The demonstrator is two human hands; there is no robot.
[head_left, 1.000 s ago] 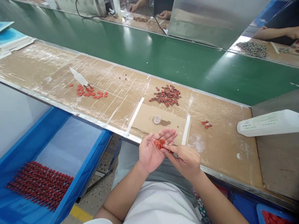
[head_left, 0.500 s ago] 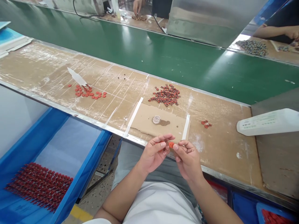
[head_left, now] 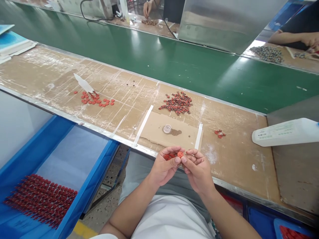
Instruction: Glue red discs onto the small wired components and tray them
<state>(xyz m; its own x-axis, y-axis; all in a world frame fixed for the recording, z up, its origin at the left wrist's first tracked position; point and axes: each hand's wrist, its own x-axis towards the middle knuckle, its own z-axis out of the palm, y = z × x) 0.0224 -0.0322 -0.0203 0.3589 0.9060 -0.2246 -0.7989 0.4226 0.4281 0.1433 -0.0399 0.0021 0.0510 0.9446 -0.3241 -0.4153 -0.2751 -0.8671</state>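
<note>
Between the fingertips of both hands is a small round red disc [head_left: 180, 154], held above the front edge of the bench. My left hand [head_left: 164, 167] is curled and also cups several more red discs [head_left: 168, 156] in its fingers. My right hand [head_left: 198, 167] pinches the disc from the right with thumb and finger. Just beyond the hands, a small clear cup [head_left: 167, 128] stands on a taped cardboard sheet [head_left: 154, 127], beside a dark wet stain. Behind the sheet lies a pile of small red-and-black pieces [head_left: 177, 103].
Loose red discs [head_left: 96, 101] and a white strip [head_left: 83, 82] lie left. Two assembled red pieces [head_left: 219, 133] and a white bottle [head_left: 284, 132] are right. A blue tray [head_left: 87, 186] holds rows of red pieces [head_left: 41, 199]. Beyond the green belt [head_left: 149, 56], other people's hands work.
My hands have come closer together, and the left has turned so the discs in it show more. The held disc moved slightly left.
</note>
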